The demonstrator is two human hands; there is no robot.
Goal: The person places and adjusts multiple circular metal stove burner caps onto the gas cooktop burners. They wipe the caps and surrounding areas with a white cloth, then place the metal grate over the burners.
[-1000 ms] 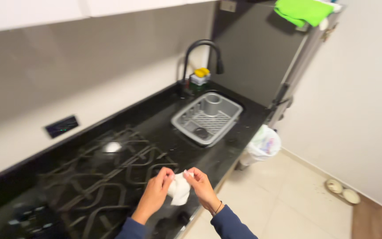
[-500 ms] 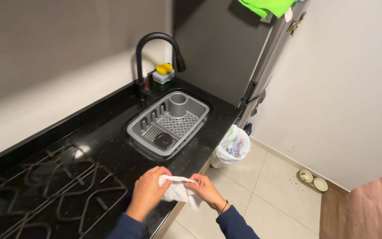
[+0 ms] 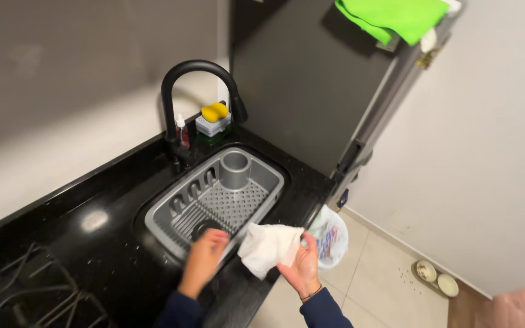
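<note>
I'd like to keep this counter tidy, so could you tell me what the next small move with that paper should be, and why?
Probably carry the crumpled white paper towel, held in the right hand, to the bagged bin just beyond the counter edge; the left hand has let go and rests by the grey dish rack.

A black faucet [image 3: 197,91] arches over the grey dish rack [image 3: 217,203], a yellow sponge [image 3: 214,112] behind it.
</note>
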